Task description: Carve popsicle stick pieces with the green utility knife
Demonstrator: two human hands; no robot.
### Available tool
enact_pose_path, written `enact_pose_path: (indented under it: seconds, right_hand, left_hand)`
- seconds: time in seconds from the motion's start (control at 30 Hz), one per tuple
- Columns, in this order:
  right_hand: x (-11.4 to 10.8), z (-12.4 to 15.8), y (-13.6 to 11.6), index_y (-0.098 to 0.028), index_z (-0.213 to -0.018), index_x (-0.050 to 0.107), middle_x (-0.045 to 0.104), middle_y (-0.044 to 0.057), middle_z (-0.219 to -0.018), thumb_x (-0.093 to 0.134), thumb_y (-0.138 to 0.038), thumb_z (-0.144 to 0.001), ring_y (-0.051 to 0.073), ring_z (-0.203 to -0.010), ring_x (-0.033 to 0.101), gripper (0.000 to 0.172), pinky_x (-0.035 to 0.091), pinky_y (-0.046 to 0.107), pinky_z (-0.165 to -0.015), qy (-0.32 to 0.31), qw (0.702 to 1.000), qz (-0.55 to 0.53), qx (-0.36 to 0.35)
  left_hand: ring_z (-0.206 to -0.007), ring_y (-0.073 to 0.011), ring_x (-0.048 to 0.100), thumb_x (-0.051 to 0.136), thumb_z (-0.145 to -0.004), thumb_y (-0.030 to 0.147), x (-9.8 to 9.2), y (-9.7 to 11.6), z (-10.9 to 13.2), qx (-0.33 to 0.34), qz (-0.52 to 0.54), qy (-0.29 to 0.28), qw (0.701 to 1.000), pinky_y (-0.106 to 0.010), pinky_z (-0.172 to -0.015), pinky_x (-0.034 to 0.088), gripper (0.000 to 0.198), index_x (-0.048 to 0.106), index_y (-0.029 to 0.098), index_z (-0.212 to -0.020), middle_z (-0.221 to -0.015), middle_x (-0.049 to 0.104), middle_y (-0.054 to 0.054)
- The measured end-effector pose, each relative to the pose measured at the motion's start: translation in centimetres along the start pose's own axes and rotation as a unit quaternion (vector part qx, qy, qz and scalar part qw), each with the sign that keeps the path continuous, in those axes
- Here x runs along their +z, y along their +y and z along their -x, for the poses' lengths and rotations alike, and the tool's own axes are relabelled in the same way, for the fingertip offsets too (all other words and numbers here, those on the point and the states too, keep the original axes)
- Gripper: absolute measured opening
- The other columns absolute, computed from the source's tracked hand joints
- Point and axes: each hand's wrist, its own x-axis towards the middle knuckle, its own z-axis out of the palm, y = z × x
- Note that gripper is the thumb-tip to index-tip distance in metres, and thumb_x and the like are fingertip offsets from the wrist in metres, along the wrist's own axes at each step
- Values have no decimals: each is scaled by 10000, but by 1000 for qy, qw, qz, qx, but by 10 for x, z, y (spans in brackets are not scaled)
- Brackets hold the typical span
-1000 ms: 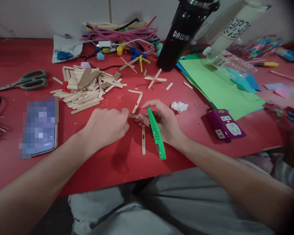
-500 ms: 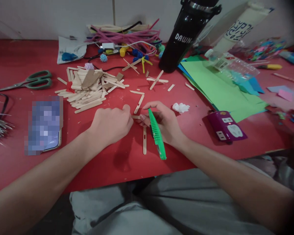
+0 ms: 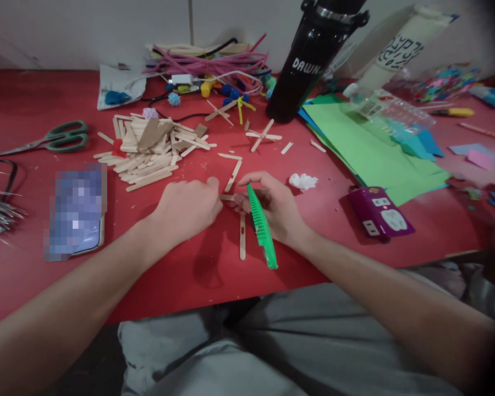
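Stick (image 3: 227,197) lay low on counter (image 3: 198,275), between both hands. Long axis ran left-right, one end toward each hand. Left hand (image 3: 187,212) was curled, fingers (image 3: 212,187) pinching stick's left end. Right hand (image 3: 278,212) pinched the other end and also gripped cutter (image 3: 262,228), slanted toward body. Likely risk: crowded grip slips, so cutter nicks left fingers or stick snaps.

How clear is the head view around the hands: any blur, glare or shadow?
Head view: left hand, right hand, its cutter and the stick pinched between them are sharp; a soft shadow lies on the table under the left hand; the phone is pixelated; the far right edge goes dark and blurry; no glare near the hands.
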Motion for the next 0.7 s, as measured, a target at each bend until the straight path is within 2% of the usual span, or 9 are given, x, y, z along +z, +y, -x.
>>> enact_pose_path:
  seconds: [0.13,0.23,0.53,0.6,0.7]
  right_hand:
    - [-1,1,-2,-213,-957,542,630,-32,-681,749,-374,-777,132,-658,667,318,534,276,-602,11,1000,15,1]
    - [-2,1,-2,-209,-961,548,644,-28,-700,758,-358,-768,127,-649,671,322,544,269,-604,6,1000,22,2]
    - [-2,0,1,-209,-967,531,659,-21,-715,748,-350,-787,134,-682,691,315,571,267,-623,8,1000,-5,10]
    - [-2,0,1,-205,-973,531,657,-20,-718,744,-354,-791,130,-683,690,317,575,266,-633,6,1000,-4,11]
    - [-2,0,1,-206,-967,530,654,-19,-735,746,-359,-788,119,-667,683,319,578,269,-656,8,1000,-8,16]
  left_hand:
    - [-782,-326,692,326,-889,273,-3,-13,-3,-41,-4,1,999,-367,-598,460,371,624,111,-1040,-808,702,-179]
    - [-813,-310,679,320,-877,286,-6,-23,-3,-80,2,24,996,-368,-637,459,369,645,149,-988,-826,700,-155]
    - [-816,-246,645,331,-899,351,-3,-33,-4,-51,22,49,997,-314,-639,401,357,640,204,-999,-862,701,-101]
    - [-818,-235,632,361,-898,373,-12,-33,-2,-42,22,48,998,-300,-620,369,335,645,214,-976,-865,700,-90]
    - [-764,-206,593,363,-900,459,-33,-39,10,-68,28,31,997,-286,-599,315,396,630,195,-776,-782,657,-67]
